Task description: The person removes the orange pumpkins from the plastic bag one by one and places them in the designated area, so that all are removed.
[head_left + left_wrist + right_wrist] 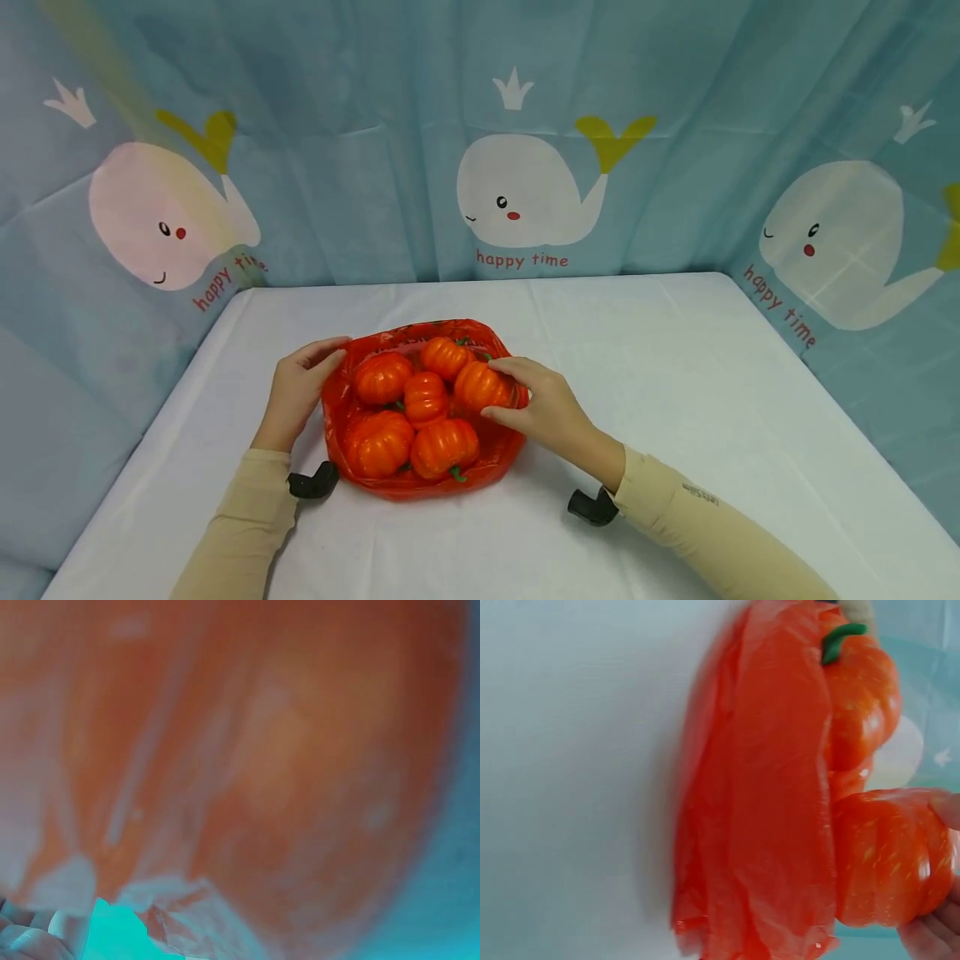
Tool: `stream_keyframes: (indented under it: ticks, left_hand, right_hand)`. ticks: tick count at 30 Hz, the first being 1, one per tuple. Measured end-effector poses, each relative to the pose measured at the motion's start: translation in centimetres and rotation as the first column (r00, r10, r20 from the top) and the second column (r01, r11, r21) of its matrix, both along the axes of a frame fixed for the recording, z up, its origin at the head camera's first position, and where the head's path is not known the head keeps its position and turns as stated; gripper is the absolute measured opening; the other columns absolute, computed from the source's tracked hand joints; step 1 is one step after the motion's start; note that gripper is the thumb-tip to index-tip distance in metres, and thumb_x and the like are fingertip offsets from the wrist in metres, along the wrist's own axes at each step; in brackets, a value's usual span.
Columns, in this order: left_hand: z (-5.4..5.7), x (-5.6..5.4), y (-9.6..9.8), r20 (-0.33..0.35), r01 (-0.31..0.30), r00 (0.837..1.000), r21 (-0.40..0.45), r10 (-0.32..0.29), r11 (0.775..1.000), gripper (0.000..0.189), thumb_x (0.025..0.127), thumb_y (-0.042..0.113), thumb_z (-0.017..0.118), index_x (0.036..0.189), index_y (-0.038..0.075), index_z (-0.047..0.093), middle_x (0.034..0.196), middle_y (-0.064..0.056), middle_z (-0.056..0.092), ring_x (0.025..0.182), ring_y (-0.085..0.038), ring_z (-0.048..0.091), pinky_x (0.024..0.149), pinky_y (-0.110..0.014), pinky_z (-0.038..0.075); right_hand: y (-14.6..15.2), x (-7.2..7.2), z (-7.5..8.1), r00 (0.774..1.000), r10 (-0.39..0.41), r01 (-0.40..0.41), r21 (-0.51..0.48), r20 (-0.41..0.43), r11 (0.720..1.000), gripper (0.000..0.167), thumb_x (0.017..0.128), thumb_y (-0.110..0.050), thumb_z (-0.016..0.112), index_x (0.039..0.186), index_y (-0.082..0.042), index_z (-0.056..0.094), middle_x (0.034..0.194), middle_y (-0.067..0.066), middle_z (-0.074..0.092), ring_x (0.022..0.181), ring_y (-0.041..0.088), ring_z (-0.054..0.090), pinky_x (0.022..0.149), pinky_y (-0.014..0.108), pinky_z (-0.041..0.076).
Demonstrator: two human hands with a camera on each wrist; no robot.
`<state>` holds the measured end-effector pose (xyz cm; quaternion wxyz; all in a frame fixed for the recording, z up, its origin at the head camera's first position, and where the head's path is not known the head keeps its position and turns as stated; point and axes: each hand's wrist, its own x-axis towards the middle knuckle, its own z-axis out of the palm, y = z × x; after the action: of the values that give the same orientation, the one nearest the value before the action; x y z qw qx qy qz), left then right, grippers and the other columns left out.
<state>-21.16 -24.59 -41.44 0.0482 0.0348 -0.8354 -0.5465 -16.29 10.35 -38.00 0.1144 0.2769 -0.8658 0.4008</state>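
Observation:
A red plastic bag lies spread wide, its rim folded low, around several orange toy pumpkins with green stems. One of these, a pumpkin, sits at the near left inside it. My left hand holds the bag's left rim between thumb and fingers; in the left wrist view the bag's side fills most of the picture, blurred, with fingertips at the lower left corner. My right hand grips a pumpkin at the bag's right side, thumb and fingers around it. It stands above the rim in the right wrist view.
A white cloth covers the table. Behind and at both sides hangs a light blue curtain with whale prints. Black wrist devices show below both sleeves.

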Motion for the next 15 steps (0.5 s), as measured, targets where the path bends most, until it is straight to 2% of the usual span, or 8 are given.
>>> stream_keyframes:
  ticks: [8, 15]
  left_hand:
    - [0.0, 0.1, 0.0, 0.007, -0.01, 1.0, 0.0, 0.01, 1.0, 0.053, 0.098, 0.049, 0.056, 0.135, 0.011, 0.062, 0.128, 0.001, 0.064, 0.111, 0.001, 0.052, 0.086, -0.004, 0.046]
    - [0.1, 0.1, 0.0, 0.018, -0.008, 1.0, -0.005, 0.008, 1.0, 0.053, 0.098, 0.05, 0.055, 0.134, 0.011, 0.062, 0.126, 0.001, 0.064, 0.111, -0.002, 0.053, 0.085, -0.005, 0.047]
  right_hand:
    - [0.9, 0.2, 1.0, 0.996, -0.006, 0.001, -0.052, -0.094, 0.999, 0.054, 0.075, -0.015, 0.087, 0.123, -0.003, 0.067, 0.123, 0.009, 0.069, 0.116, 0.025, 0.065, 0.092, 0.038, 0.057]
    - [2.1, 0.6, 2.1, 0.994, -0.034, 0.024, -0.094, -0.102, 0.995, 0.055, 0.074, -0.013, 0.087, 0.124, -0.002, 0.067, 0.123, 0.01, 0.069, 0.115, 0.025, 0.066, 0.093, 0.037, 0.057]
